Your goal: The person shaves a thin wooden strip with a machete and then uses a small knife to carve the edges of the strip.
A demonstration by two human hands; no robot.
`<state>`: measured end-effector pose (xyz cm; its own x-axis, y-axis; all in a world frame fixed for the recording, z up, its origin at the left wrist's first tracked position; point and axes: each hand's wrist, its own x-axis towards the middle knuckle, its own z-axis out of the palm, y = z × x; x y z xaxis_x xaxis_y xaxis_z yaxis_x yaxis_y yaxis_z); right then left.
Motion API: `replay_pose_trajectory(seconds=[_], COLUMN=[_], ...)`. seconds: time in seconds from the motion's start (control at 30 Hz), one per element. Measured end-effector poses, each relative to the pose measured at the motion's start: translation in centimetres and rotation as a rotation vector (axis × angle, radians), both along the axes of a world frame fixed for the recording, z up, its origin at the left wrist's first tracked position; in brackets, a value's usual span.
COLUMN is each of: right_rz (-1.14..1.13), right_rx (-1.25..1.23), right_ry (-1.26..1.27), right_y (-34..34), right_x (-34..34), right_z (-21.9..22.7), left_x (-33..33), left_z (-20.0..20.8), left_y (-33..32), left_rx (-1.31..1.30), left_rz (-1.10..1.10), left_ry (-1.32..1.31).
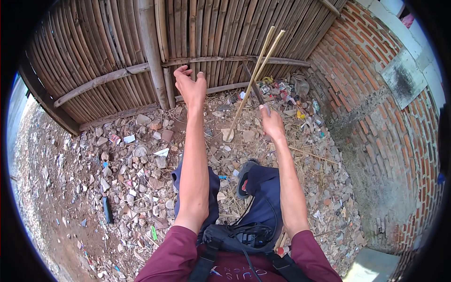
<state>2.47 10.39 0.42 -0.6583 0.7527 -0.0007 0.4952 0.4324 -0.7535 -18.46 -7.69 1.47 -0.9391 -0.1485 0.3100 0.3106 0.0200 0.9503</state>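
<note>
My right hand is closed round the handle of a long dark-bladed knife, its blade pointing away and a little left. The blade meets a pale bamboo pole that stands tilted on the stony ground. Toward its top the pole parts into two strips; whether the blade sits between them or behind them I cannot tell. My left hand is raised to the left of the pole, holding nothing, with its fingers loosely bent and the thumb apart.
A bamboo slat fence closes off the far side, and a brick wall rises on the right. Stones and litter cover the ground. My shoe is close to the pole's foot. Colourful rubbish lies in the far corner.
</note>
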Motion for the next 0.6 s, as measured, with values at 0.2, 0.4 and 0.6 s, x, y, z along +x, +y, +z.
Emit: replay_pose_trajectory(seconds=[0.2,0.4,0.6], right_rz=[0.024,0.02,-0.01], right_rx=[0.1,0.103,0.313], right_ry=[0.142,0.219,-0.005], right_y=[-0.6,-1.5,2.1], right_x=[1.1,1.0,-0.6], right_z=[8.3,10.4,-7.0], left_x=[0.0,-0.1,-0.2], left_z=[0.0,-0.3,0.0], left_y=[-0.1,-0.8,0.2], left_rx=[0.007,-0.015,-0.03], left_rz=[-0.006,-0.005,-0.024], left_ry=[0.0,-0.014,-0.017])
